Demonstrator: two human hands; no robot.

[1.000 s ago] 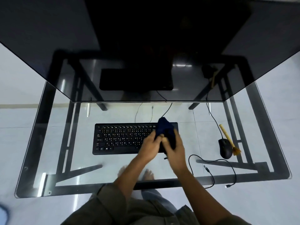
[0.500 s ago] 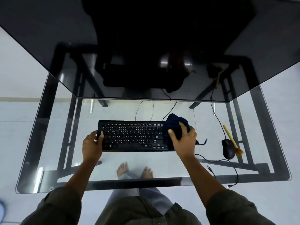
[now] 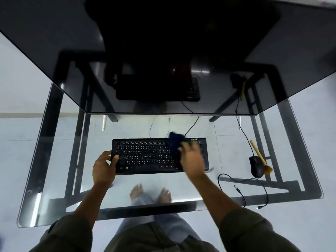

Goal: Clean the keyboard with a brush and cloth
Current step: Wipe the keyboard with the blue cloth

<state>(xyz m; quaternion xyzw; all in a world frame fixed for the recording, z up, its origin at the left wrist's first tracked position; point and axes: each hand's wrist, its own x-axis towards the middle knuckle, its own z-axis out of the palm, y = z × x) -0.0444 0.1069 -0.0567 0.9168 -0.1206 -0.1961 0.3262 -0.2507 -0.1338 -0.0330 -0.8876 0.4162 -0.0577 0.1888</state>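
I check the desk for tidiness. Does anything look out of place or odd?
A loose black cable lies curled at the glass desk's front right, plugged into nothing. The brush lies against the mouse. Nothing looks damaged.

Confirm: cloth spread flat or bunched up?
Bunched: the dark blue cloth sits wadded in the right hand on the keyboard, not laid flat.

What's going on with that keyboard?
A person at a clear glass desk is cleaning a black keyboard. The left hand grips the keyboard's left end to steady it. The right hand, blurred with motion, has a dark blue cloth on the right part of the keys. A wooden-handled brush lies untouched beside a black mouse off to the right.
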